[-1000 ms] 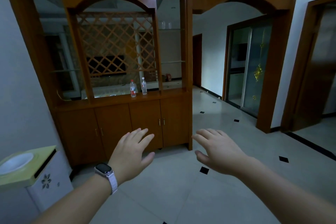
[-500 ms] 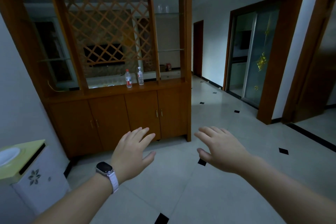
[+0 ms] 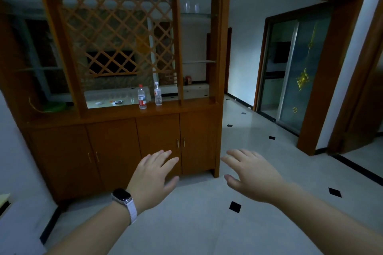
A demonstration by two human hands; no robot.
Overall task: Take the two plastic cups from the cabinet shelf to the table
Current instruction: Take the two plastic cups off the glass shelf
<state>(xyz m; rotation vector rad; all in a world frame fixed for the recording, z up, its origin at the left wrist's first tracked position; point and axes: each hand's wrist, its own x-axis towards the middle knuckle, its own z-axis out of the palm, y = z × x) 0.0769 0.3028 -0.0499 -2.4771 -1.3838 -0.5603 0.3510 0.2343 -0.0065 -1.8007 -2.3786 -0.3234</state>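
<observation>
Two clear plastic cups, one (image 3: 187,6) beside the other (image 3: 196,7), stand on a high glass shelf (image 3: 202,14) in the right bay of a wooden cabinet (image 3: 157,143). My left hand (image 3: 153,178), with a watch on its wrist, is held out low in front of the cabinet doors, fingers spread and empty. My right hand (image 3: 251,176) is stretched out beside it over the tiled floor, also spread and empty. Both hands are far below the cups. No table shows on this side of the cabinet.
Two water bottles, one red-labelled (image 3: 142,97) and one white-labelled (image 3: 158,94), stand on the cabinet counter. A lattice panel (image 3: 116,29) fills the middle bay. An arched passage (image 3: 238,99) opens to the right of the cabinet, with a glass sliding door (image 3: 294,72) beyond.
The view has moved closer to the cabinet, which now looks larger and higher in frame. Both hands stay spread and empty in the same pose.
</observation>
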